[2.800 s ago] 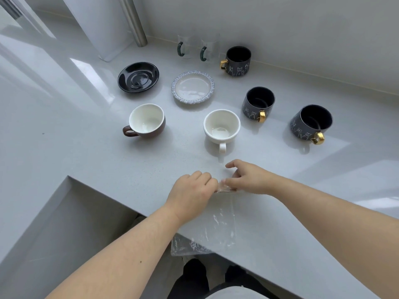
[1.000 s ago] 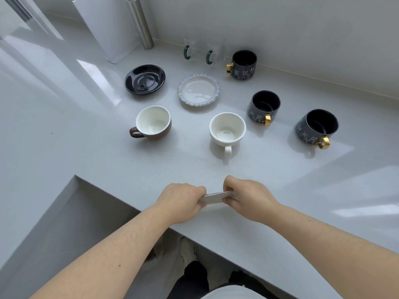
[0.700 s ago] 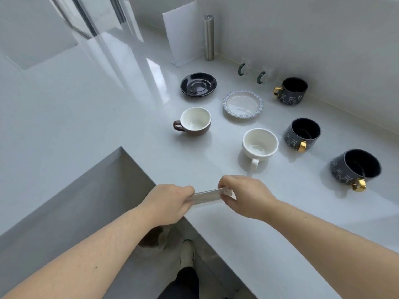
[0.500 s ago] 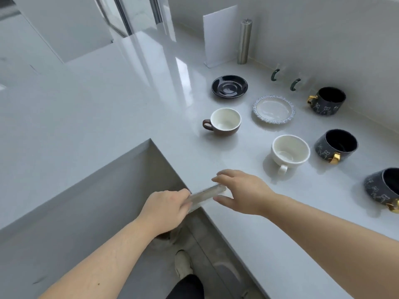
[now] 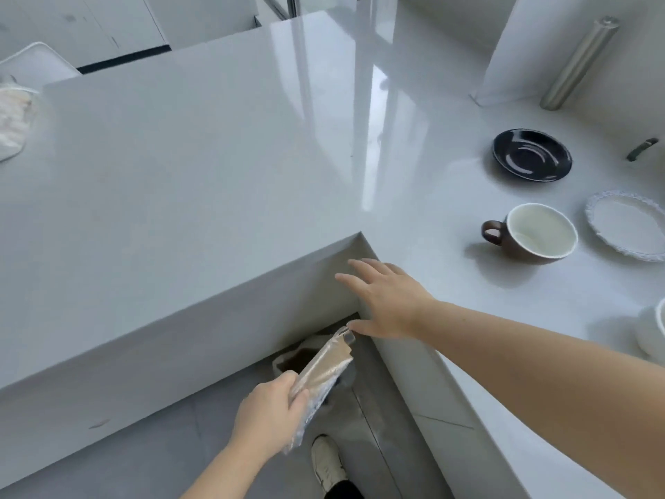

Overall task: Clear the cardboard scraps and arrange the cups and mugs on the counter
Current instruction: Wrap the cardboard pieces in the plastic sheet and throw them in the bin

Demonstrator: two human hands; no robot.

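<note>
My left hand (image 5: 268, 412) grips a folded cardboard scrap in a clear plastic sleeve (image 5: 324, 372), held off the counter above the floor near the inner corner. My right hand (image 5: 387, 300) hovers open with fingers spread just above that corner, its thumb close to the scrap's tip. On the white counter (image 5: 216, 156) to the right stand a brown cup with white inside (image 5: 536, 239), a black saucer (image 5: 532, 154), a white plate with a lacy rim (image 5: 628, 226) and, cut off at the right edge, a white cup (image 5: 655, 333).
A steel cylinder (image 5: 579, 63) and a white upright board (image 5: 518, 48) stand at the back right. A green handle (image 5: 642, 149) shows at the right edge. Below the corner, a bin-like opening (image 5: 302, 354) sits on the grey floor by my shoe (image 5: 327, 462). A white bag (image 5: 14, 120) lies far left.
My view has swung left. My right hand let go of the scrap and opened; my left hand carried the scrap off the counter and down over the floor.
</note>
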